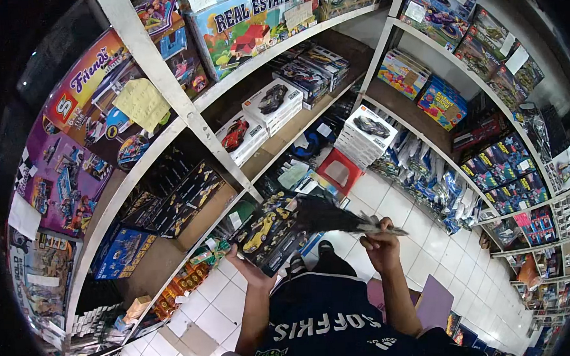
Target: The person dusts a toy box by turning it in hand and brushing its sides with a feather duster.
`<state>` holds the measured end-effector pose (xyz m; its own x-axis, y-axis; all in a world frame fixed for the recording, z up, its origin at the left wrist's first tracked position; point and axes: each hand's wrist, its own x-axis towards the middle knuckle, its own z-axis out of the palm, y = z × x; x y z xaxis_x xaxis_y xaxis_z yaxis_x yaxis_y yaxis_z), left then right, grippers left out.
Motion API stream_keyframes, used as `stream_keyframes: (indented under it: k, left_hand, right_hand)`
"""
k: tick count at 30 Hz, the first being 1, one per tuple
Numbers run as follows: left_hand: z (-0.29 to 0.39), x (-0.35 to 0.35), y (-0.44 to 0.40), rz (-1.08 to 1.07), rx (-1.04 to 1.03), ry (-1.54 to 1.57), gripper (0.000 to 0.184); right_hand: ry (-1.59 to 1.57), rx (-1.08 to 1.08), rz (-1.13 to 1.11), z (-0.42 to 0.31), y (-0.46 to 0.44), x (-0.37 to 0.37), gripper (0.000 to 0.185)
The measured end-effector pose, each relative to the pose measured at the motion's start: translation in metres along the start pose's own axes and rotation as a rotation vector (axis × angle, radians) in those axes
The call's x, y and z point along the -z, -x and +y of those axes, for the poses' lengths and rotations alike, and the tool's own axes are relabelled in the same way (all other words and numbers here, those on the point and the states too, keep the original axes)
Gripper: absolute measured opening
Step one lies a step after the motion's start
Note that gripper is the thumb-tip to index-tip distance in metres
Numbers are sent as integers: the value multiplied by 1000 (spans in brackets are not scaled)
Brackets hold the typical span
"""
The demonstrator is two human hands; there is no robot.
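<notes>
My left hand (252, 268) grips the near left edge of a dark box (265, 234) with a yellow car pictured on it, held tilted in front of my body. In my right hand (382, 242) is the pale handle end of a dark feather duster (332, 218), its fingers closed round it. The duster's dark, bushy part reaches left to the box's right side and hides part of that side.
Shelves (289, 142) on the left and right hold many toy boxes. White car boxes (273, 101) sit on the middle shelf. A red plastic stool (339, 170) and a white box stack (368, 132) are ahead, beyond the tiled floor (423, 235).
</notes>
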<state>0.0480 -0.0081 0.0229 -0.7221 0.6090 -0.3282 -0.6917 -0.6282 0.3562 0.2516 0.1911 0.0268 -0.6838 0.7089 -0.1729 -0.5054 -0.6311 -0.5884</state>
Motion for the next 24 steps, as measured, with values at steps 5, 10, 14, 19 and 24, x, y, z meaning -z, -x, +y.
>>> stream_keyframes:
  k: [5,10,14,19,24]
  left_hand:
    - [-3,15,0,23,7,-117,73]
    - [-5,18,1,-139,-34,-158,77]
    - [-8,31,-2,-106,-16,-215,77]
    - [-14,38,-2,-3,48,-304,66]
    - [-15,44,-5,-47,61,-394,80]
  right_hand:
    - [89,33,197,9,-3,0,24]
    - [126,-29,63,17,7,-11,24]
    - [151,-75,108,19,9,-13,26]
    - [177,-119,-51,24,13,-30,21]
    - [130,-264,-197,22,19,-19,21]
